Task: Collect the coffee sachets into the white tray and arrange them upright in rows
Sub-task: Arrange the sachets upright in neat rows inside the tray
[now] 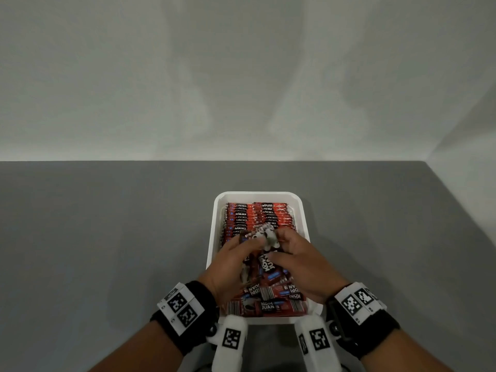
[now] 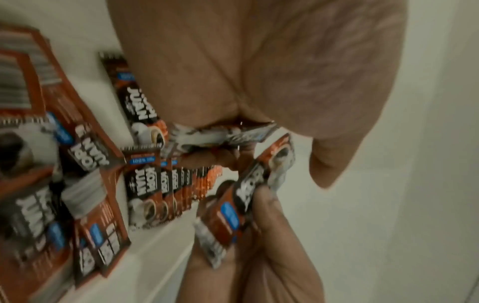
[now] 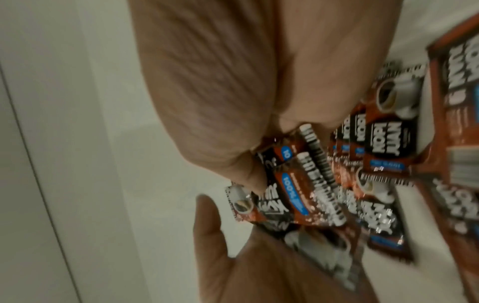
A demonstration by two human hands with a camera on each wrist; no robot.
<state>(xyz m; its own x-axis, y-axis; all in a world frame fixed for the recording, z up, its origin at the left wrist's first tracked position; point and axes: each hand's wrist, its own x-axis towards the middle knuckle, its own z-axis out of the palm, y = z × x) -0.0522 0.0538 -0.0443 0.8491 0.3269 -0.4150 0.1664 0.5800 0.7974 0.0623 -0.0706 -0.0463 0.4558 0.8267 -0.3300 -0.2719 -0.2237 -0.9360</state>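
The white tray (image 1: 257,195) sits on the grey table in front of me. Its far half holds upright rows of red-brown coffee sachets (image 1: 257,214); loose sachets (image 1: 271,304) lie flat in the near half. Both hands meet over the tray's middle. My left hand (image 1: 251,244) and right hand (image 1: 280,245) together pinch a small bunch of sachets (image 1: 261,236) just in front of the upright rows. In the left wrist view the left hand (image 2: 233,143) pinches sachet edges (image 2: 220,133). In the right wrist view the right hand (image 3: 255,178) grips fanned sachets (image 3: 298,194).
The grey table (image 1: 107,237) stretches wide to the left and right of the tray, with its back edge at a pale wall (image 1: 241,76). The table's right edge runs diagonally at the far right. No sachets show outside the tray.
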